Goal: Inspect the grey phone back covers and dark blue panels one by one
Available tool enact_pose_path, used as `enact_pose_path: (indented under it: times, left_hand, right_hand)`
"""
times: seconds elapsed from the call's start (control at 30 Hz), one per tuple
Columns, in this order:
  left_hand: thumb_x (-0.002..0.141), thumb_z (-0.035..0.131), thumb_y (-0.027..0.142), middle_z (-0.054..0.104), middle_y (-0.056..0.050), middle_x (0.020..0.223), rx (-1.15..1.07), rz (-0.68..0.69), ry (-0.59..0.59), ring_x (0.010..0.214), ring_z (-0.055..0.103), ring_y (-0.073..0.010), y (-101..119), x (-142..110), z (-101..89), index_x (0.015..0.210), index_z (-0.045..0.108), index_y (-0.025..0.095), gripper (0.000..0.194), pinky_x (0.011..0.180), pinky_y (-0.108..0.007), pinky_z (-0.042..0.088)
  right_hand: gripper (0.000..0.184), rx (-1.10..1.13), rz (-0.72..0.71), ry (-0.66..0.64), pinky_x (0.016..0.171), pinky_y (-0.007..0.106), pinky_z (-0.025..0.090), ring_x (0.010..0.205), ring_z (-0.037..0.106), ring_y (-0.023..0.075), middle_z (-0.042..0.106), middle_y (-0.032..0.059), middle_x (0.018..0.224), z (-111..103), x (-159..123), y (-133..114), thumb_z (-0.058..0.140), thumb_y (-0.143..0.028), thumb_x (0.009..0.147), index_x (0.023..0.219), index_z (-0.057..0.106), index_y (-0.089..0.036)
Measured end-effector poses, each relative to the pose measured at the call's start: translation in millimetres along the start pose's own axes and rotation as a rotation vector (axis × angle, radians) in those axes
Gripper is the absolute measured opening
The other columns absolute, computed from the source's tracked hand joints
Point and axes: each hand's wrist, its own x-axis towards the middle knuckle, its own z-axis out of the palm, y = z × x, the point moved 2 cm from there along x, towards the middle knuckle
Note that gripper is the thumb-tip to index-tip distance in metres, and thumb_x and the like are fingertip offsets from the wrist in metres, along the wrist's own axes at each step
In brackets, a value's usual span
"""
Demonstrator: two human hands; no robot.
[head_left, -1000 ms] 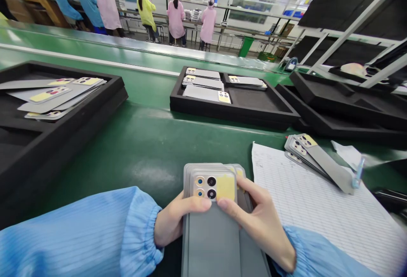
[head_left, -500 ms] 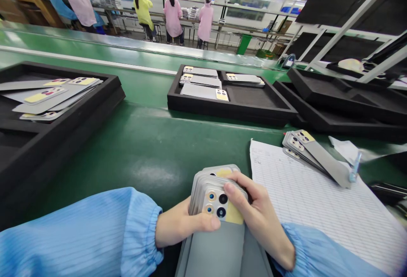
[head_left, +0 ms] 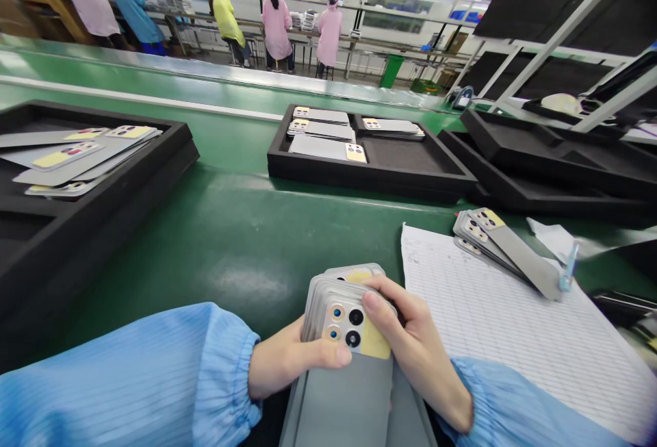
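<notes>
A stack of grey phone back covers [head_left: 343, 399] is held between both hands at the near edge of the table. The top cover has a camera block with several round lens openings and a yellow film patch. My left hand [head_left: 295, 359] grips the stack's left side, its thumb lying across the top cover below the lenses. On the right, my right hand [head_left: 413, 341] is closed round the upper corner, thumb and index finger near the yellow patch. The fingers beneath the stack are hidden, and its lower end runs out of view.
A black tray [head_left: 369, 176] with grey covers stands ahead; another black tray [head_left: 154, 166] with covers is at left. Stacked black trays [head_left: 564, 159] sit at right. A lined paper sheet [head_left: 477, 310] bears a fanned pile of covers [head_left: 513, 255] and a light-blue pen [head_left: 569, 267]. Several people work beyond.
Both hands keep the same hold on the stack. The whole view has shifted slightly, and a person in blue in the background at left shows more fully.
</notes>
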Motion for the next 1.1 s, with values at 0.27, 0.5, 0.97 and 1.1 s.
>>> enact_pose_path:
  times: [0.27, 0.5, 0.97, 1.1]
  left_hand:
    - [0.074, 0.060, 0.028, 0.062, -0.009, 0.111, -0.120, -0.021, 0.192, 0.102, 0.057, -0.0240, -1, -2, 0.5, 0.111, 0.054, 0.017, 0.039, 0.092, -0.038, 0.039]
    - [0.071, 0.061, 0.029, 0.067, -0.010, 0.100, -0.231, -0.031, 0.299, 0.090, 0.063, -0.0241, 0, -5, -1.6, 0.109, 0.056, 0.013, 0.041, 0.083, -0.035, 0.046]
    - [0.076, 0.050, 0.023, 0.066, -0.018, 0.102, -0.261, -0.035, 0.206, 0.096, 0.060, -0.0305, 5, -6, 3.4, 0.101, 0.061, 0.006, 0.032, 0.083, -0.041, 0.047]
    - [0.078, 0.051, 0.025, 0.066, -0.015, 0.104, -0.258, -0.099, 0.284, 0.097, 0.060, -0.0303, 6, -7, 5.5, 0.101, 0.062, 0.008, 0.031, 0.087, -0.043, 0.046]
  right_hand:
    - [0.016, 0.024, -0.011, 0.036, 0.064, 0.020, 0.048, 0.074, 0.061, 0.0149, 0.066, -0.0016, 0.081, 3, 2, 1, 0.059, -0.031, 0.077, 0.090, 0.061, -0.021]
    - [0.020, 0.003, 0.053, 0.048, 0.065, 0.023, 0.050, 0.078, 0.063, 0.0174, 0.069, 0.0017, 0.089, 0, 4, -1, 0.060, -0.032, 0.077, 0.093, 0.063, -0.020]
    - [0.052, 0.003, 0.017, 0.412, 0.089, 0.034, 0.044, 0.117, 0.046, 0.0239, 0.041, 0.0002, 0.135, -54, 18, 0, 0.049, -0.035, 0.084, 0.133, 0.029, -0.034]
    - [0.044, -0.103, -0.117, 0.246, 0.106, 0.031, 0.023, 0.129, 0.027, 0.0162, 0.035, -0.0048, 0.139, -39, 18, 0, 0.048, -0.026, 0.086, 0.128, 0.039, -0.031]
